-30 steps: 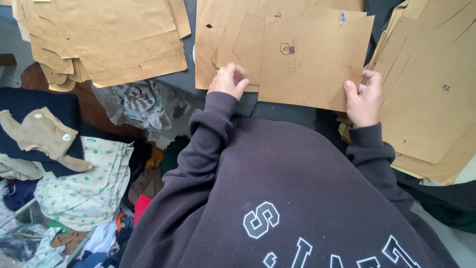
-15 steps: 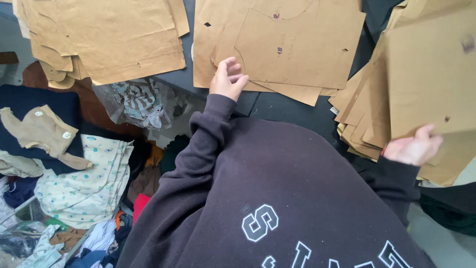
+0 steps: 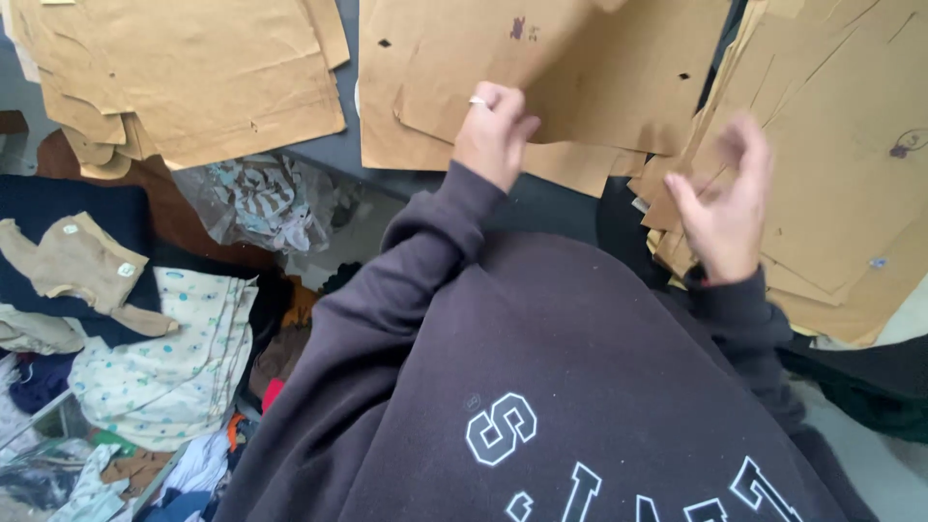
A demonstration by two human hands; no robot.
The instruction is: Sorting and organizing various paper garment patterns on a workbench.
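Brown paper pattern pieces lie in a middle stack (image 3: 561,68) on a dark table. My left hand (image 3: 495,130), with a ring on one finger, grips the near edge of the top sheet of that stack. My right hand (image 3: 725,208) hovers blurred and empty, fingers spread, over the left edge of the right stack of brown pattern pieces (image 3: 841,164). Dark sweatshirt sleeves cover both arms.
A third stack of brown pattern sheets (image 3: 193,77) sits at the upper left. Below it lie a crumpled clear plastic bag (image 3: 261,203), a beige cut garment piece (image 3: 77,261), folded dotted cream fabric (image 3: 164,367) and several mixed cloth scraps at the lower left.
My right hand carried a pattern sheet from the middle stack onto the right stack, let it go and now comes back empty. My left hand moved up and right along the middle stack.
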